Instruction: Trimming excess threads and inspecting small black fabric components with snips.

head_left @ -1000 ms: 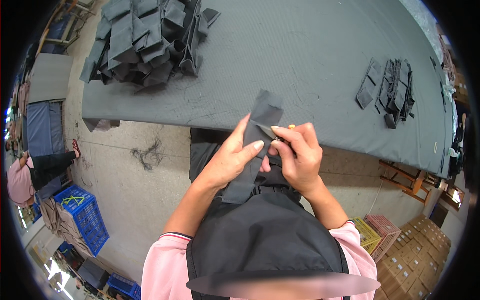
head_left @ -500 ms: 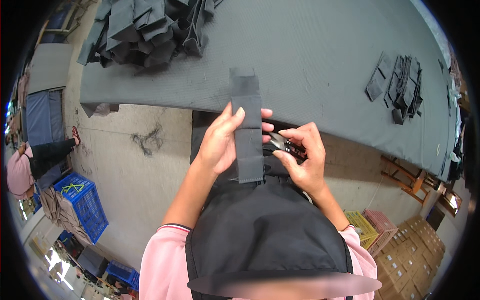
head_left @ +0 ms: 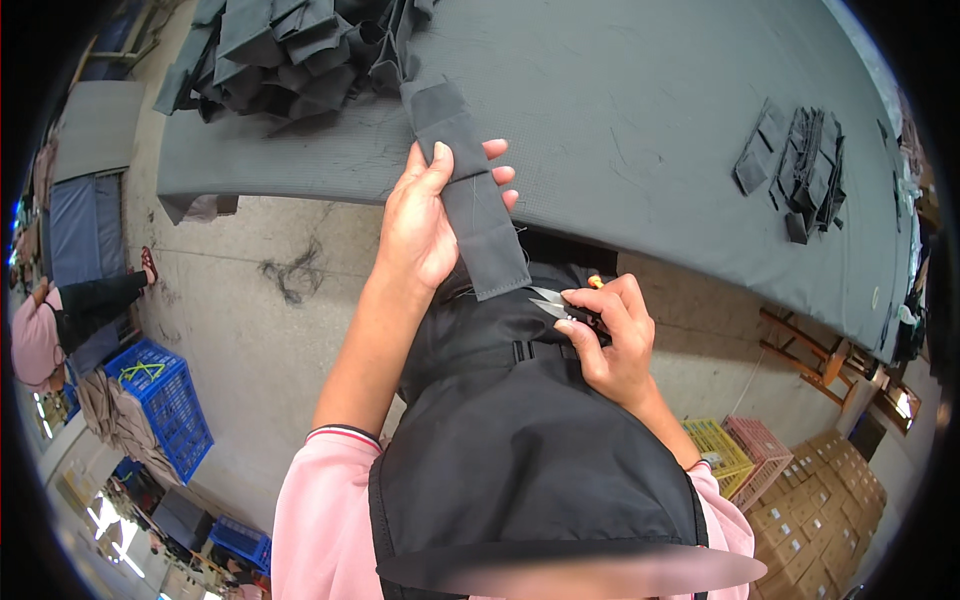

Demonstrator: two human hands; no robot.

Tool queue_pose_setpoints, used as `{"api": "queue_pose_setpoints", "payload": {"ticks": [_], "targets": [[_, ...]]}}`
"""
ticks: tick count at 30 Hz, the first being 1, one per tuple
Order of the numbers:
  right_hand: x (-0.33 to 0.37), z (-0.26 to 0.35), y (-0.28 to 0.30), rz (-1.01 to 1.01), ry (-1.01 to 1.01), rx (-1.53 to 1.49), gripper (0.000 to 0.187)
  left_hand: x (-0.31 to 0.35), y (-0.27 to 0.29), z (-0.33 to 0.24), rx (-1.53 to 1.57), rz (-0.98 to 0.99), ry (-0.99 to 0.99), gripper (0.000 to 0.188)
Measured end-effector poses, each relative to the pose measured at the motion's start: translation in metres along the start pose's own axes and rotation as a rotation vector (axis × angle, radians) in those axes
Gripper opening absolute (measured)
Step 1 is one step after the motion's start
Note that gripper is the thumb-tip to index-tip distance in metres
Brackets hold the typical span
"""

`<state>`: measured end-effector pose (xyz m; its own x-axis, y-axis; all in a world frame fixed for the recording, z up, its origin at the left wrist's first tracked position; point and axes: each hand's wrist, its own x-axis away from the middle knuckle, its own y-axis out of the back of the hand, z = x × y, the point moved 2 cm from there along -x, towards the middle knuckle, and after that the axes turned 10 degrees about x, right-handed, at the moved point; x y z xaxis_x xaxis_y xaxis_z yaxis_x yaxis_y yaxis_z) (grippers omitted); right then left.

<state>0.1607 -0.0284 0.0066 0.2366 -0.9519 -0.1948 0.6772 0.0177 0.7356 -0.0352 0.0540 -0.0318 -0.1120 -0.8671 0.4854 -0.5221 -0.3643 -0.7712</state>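
Note:
My left hand (head_left: pixel 425 215) grips a dark grey stitched fabric strip (head_left: pixel 480 225), thumb on top and fingers curled underneath past its right side. The strip's upper end lies over the near table edge, while its lower end, with loose threads, hangs above my black apron (head_left: pixel 540 450). In my right hand (head_left: pixel 615 335) are small thread snips (head_left: pixel 552 303), held between thumb and fingers. Their two pointed blades are spread and face the strip's lower end, a short gap from it. Much of the snips' black handle is hidden by my fingers.
A heap of grey fabric pieces (head_left: pixel 300 50) covers the table's far left. Smaller stacked strips (head_left: pixel 812 165) lie on the grey-covered table (head_left: pixel 620 110) at right. Blue crate (head_left: pixel 165 410) and seated person (head_left: pixel 45 340) are at left; yellow crate (head_left: pixel 718 450) and cartons (head_left: pixel 820 510) at right.
My left hand has moved up and left with the strip, which now slants. My right hand has dropped slightly, so the snips are now apart from the left fingers and strip.

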Motion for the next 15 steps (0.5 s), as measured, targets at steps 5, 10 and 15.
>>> {"api": "queue_pose_setpoints", "payload": {"ticks": [5,10,15], "targets": [[-0.009,0.007,-0.007,-0.07,0.105,0.027,0.024,0.001,-0.007,0.0,-0.01,-0.018,0.008,0.027],[-0.014,0.012,-0.01,0.004,0.131,0.114,0.025,0.001,-0.009,-0.001,0.014,-0.018,0.014,0.025],[-0.027,0.019,-0.002,0.057,-0.01,-0.123,0.034,0.001,-0.008,-0.001,-0.015,0.026,0.044,0.028]]}}
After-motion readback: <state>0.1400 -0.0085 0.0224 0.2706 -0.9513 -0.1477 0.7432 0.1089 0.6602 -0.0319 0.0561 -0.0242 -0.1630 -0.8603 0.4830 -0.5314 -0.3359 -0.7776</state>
